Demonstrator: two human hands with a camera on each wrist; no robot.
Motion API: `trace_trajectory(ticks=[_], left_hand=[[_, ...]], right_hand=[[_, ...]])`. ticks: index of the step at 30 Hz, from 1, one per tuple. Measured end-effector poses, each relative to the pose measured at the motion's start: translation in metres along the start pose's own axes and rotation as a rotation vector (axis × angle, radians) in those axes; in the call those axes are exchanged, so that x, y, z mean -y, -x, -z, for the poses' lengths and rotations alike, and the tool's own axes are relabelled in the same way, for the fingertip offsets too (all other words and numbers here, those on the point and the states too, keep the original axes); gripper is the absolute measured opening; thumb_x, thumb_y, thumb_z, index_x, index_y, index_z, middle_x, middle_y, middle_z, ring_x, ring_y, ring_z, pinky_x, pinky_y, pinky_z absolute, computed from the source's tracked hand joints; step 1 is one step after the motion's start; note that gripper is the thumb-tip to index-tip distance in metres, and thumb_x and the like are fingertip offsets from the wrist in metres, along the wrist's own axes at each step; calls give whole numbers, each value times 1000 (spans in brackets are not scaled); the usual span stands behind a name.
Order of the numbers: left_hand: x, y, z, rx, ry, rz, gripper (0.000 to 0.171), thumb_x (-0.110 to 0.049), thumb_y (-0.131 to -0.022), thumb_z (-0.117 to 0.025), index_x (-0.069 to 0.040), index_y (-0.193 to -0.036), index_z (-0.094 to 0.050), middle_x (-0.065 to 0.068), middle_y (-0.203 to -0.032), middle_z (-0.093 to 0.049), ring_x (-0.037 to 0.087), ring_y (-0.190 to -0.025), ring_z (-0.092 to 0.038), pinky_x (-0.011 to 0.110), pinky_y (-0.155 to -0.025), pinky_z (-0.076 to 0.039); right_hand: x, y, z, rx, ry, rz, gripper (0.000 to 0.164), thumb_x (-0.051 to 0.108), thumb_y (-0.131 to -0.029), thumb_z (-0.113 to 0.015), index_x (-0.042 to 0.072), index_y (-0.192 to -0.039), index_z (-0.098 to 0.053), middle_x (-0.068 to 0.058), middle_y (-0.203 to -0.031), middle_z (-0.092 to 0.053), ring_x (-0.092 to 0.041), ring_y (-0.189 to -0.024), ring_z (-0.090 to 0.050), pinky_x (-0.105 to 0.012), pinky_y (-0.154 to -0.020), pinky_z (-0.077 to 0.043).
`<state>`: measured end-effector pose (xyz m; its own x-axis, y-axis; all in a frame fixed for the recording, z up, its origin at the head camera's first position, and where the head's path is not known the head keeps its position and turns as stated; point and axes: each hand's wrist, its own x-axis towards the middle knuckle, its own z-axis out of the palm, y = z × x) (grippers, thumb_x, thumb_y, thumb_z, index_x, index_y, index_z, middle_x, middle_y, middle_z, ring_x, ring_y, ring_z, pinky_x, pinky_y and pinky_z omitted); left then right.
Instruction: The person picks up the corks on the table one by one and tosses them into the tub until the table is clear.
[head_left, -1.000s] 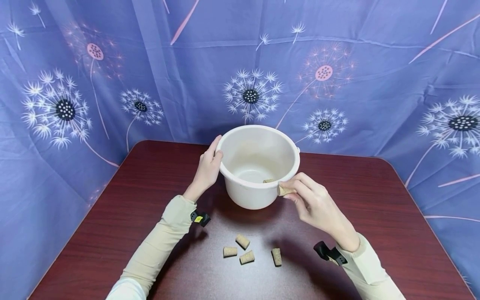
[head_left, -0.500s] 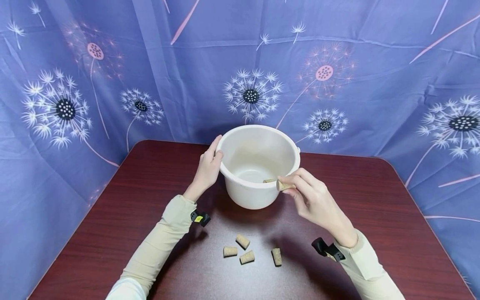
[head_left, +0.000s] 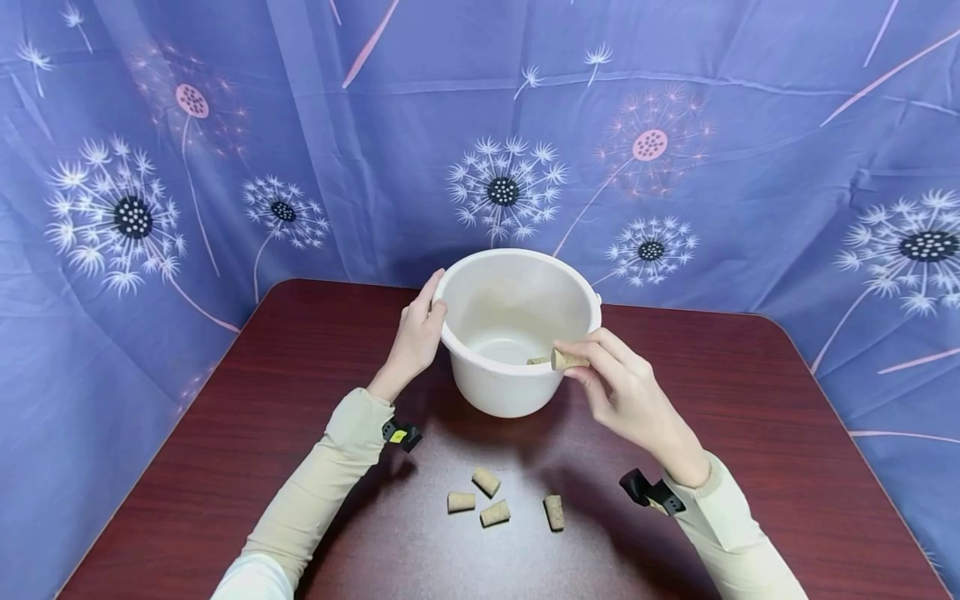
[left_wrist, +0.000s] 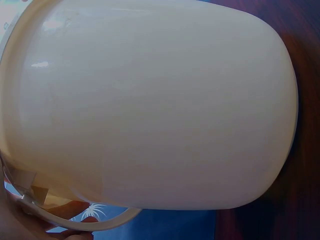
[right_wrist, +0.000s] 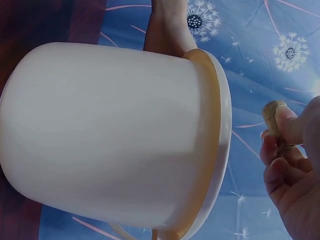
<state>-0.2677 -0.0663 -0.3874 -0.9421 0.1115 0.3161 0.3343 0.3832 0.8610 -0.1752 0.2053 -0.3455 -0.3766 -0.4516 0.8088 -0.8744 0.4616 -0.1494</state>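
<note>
A white plastic bucket stands on the table, tipped slightly toward me in the head view. My left hand grips its left rim; in the left wrist view, fingers show by the bucket's white handle. Between the thumb and fingers of my right hand a tapered cork is pinched, held at the bucket's near right rim. The right wrist view shows that cork just outside the rim. Inside the bucket lies another cork, partly hidden by the near rim.
Several corks lie on the dark red wooden table in front of the bucket, one cork a little apart to the right. A blue curtain with dandelion prints hangs right behind the table's far edge and along both sides.
My right hand has risen slightly and moved a little left with the cork, from beside the bucket's wall up to its rim. The left hand and bucket have stayed put.
</note>
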Motion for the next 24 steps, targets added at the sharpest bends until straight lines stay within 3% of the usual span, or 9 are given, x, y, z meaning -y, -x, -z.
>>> trace_trajectory(ticks=[13,19,24], left_hand=[[-1,0,0,-3,-4,8,56,-18,-96,-36,-13,-152,-33,12,-151,-42,30,-118,-59,45,-93,-50],[-2,0,0,-4,-4,8,56,-19,-96,-36,-13,-151,-33,12,-151,-42,29,-120,-58,46,-94,-50],[-2,0,0,-4,-4,15,56,-19,-96,-36,-14,-152,-33,11,-151,-42,29,-119,-58,45,-93,-50]], right_hand=[[-3,-5,-2,-36,2,-4,30,22,-97,-55,-2,-110,-69,-11,-95,-64,-9,-72,-53,-18,-57,-41],[-5,-7,-3,-39,2,-36,32,22,-98,-54,-1,-114,-69,-12,-99,-65,-11,-76,-56,-17,-62,-42],[-6,-7,-3,-37,-9,-58,27,10,-93,-61,1,-116,-69,-11,-102,-65,-12,-80,-57,-16,-68,-44]])
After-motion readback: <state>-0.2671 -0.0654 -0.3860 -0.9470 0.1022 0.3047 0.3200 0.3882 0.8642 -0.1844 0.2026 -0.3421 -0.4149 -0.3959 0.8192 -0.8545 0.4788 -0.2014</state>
